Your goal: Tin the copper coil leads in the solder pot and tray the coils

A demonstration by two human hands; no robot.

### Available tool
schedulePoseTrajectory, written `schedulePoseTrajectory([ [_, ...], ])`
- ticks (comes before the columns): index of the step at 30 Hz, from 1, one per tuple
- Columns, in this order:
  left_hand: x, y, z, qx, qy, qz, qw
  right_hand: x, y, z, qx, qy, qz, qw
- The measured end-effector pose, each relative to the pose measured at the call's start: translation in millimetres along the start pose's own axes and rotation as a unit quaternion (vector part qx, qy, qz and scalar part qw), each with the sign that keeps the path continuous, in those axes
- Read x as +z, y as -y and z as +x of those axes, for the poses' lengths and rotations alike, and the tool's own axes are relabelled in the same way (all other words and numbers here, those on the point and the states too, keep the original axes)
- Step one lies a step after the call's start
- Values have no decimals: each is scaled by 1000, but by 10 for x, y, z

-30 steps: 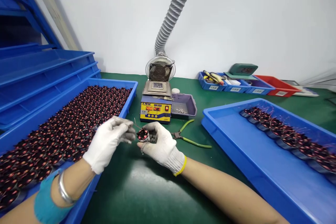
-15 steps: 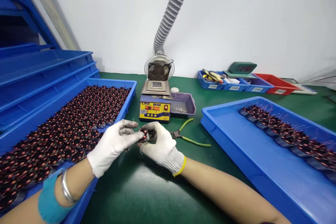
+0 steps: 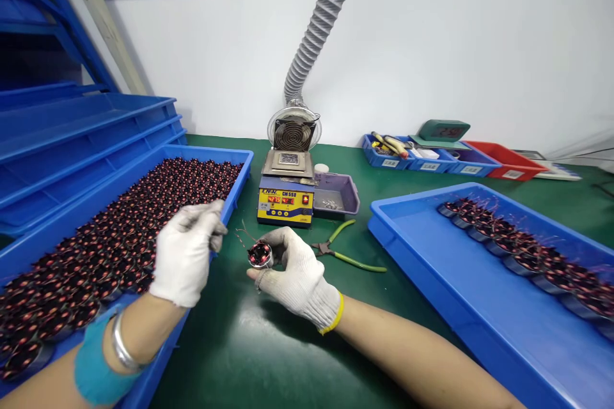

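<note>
A small round metal-rimmed part (image 3: 259, 254) with a black and copper-red inside and thin wires sticking up is held in my gloved right hand (image 3: 293, 275), between thumb and fingers above the green table. My gloved left hand (image 3: 188, 249) is to the left of it, over the edge of the left tray, with its fingers pressed together; whether something small is between them is hidden. The blue left tray (image 3: 242, 172) is packed with similar round parts. In the blue right tray (image 3: 412, 230), rows of wired parts stand along the far right side.
Behind my hands stands a yellow and blue heating unit (image 3: 285, 204) under a grey duct hose (image 3: 316, 25). Beside it are a purple bin (image 3: 352, 195) and green-handled pliers (image 3: 355, 261). Small blue bins (image 3: 393, 163) and a red bin (image 3: 511, 160) line the back; blue trays (image 3: 91, 140) are stacked left.
My left hand has let go of the round part and moved left, away from it. The part stays in my right hand, its top and wires now uncovered. The view has shifted slightly.
</note>
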State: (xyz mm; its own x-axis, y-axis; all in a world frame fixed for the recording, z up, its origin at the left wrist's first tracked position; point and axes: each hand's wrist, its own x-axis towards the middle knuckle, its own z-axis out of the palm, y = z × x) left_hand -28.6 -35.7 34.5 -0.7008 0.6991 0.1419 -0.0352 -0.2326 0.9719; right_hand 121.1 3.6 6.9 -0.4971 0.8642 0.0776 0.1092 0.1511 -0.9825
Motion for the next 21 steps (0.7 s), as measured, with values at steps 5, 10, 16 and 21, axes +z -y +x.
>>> schedulePoseTrajectory([
  [5,-49,-123,93,-4,-24,-96,995,-9,-21,-10,1,-8,-10,1000],
  [10,-23,27,12,-40,173,153,972,-132,7,123,-26,-53,16,998],
  [16,-68,183,-125,-61,476,494,725,-789,182,728,-63,-148,-98,982],
  [21,-83,168,-103,-60,489,538,684,-1081,585,1428,-84,-168,-402,896],
])
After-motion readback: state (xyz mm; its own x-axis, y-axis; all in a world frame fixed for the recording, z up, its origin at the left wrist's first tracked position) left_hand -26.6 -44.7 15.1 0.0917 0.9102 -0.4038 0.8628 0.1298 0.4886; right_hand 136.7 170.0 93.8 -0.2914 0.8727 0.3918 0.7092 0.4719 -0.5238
